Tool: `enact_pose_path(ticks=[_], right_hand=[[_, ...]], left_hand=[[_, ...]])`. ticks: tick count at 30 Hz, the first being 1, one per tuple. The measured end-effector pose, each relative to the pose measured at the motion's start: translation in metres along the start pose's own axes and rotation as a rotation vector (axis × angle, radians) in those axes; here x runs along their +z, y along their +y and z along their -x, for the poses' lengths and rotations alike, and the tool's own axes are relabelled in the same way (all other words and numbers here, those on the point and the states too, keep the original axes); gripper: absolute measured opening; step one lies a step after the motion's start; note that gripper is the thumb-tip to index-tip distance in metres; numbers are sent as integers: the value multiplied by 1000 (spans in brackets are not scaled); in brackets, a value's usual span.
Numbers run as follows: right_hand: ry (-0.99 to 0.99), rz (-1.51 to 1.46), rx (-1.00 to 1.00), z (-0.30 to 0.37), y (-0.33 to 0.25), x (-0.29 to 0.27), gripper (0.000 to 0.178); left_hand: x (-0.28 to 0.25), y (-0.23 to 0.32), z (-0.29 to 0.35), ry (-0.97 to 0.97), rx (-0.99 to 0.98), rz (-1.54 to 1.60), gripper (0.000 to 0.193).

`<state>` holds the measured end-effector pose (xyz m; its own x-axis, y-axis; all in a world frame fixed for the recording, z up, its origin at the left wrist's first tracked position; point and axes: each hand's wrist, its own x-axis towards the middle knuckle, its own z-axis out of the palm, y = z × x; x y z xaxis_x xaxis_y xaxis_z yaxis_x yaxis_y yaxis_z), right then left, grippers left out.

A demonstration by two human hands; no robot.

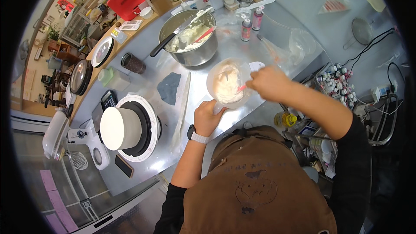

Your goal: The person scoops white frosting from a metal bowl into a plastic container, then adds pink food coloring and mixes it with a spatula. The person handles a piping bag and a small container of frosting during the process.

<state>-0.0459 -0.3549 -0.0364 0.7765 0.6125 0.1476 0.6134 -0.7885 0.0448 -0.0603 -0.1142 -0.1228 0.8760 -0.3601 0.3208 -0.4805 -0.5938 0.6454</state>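
My left hand [207, 118] is closed around the handle side of a translucent plastic mixing bowl [211, 80], which tilts above the near edge of the metal table. Pale, faintly pinkish whipped cream [227, 83] fills much of it. My right hand [268, 83] grips a pink-red spatula [241, 88] whose lower end is in the cream. Behind stands a steel mixing bowl [195, 58] with white cream, a red spatula [204, 35] inside and a black-handled palette knife [163, 45] across its rim. Two pink-labelled bottles [246, 30] stand farther right.
At the left, a smooth white cake [121, 128] sits on a turntable [152, 134]. Around it are a phone [124, 166], a stand mixer [56, 134] and a calculator [109, 99]. A grey cloth [169, 88] lies mid-table. A piping bag [271, 48] rests at the right.
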Motion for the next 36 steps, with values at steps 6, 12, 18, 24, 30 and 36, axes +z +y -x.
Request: enact_pose_path(ticks=[6, 12, 18, 24, 30, 36], right_hand=[[25, 184, 304, 6, 23, 10, 11], [-407, -802, 655, 7, 22, 28, 17], [402, 15, 306, -1, -1, -3, 15], [21, 32, 250, 1, -4, -21, 13], [-230, -265, 194, -2, -1, -19, 13], [85, 0, 209, -1, 8, -11, 13]], left_hand=[[7, -2, -3, 34, 134, -2, 25], [21, 6, 5, 147, -33, -16, 22], [18, 13, 3, 95, -238, 284, 25], [15, 14, 7, 71, -235, 332, 25], [14, 7, 7, -16, -251, 278, 26], [12, 12, 4, -22, -177, 281, 28]])
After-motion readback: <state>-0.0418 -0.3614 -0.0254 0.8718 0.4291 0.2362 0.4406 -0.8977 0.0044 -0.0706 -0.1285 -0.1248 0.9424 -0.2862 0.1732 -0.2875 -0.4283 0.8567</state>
